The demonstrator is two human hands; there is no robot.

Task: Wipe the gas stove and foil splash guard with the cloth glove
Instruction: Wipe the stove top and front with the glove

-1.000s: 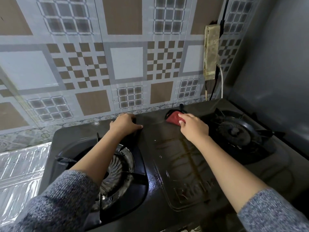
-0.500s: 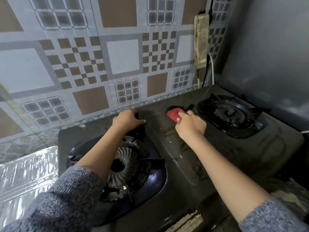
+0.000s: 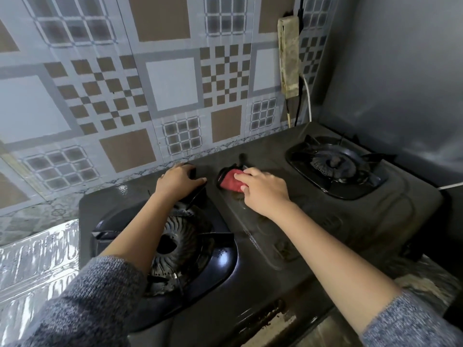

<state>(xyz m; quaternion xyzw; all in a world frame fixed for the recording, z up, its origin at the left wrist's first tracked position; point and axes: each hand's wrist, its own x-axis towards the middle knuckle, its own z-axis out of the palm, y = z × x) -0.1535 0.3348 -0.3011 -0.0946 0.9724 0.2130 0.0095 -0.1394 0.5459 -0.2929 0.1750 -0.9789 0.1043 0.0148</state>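
A dark two-burner gas stove (image 3: 288,246) fills the middle of the head view. My right hand (image 3: 263,191) presses a red cloth glove (image 3: 229,181) with a black cuff flat on the stove's back centre strip. My left hand (image 3: 178,180) grips the black pan support at the back of the left burner (image 3: 175,246), fingers curled over it. Crinkled silver foil of the splash guard (image 3: 37,266) lies at the left beside the stove.
The right burner (image 3: 333,164) sits at the back right. A patterned tile wall (image 3: 150,83) stands behind the stove. A grimy power strip (image 3: 289,56) with cables hangs on the wall above the right burner. A grey wall (image 3: 400,71) closes the right side.
The view has pulled back and shifted left. My right hand with the red glove has slid a little left along the stove's back centre. My left hand stays on the pan support.
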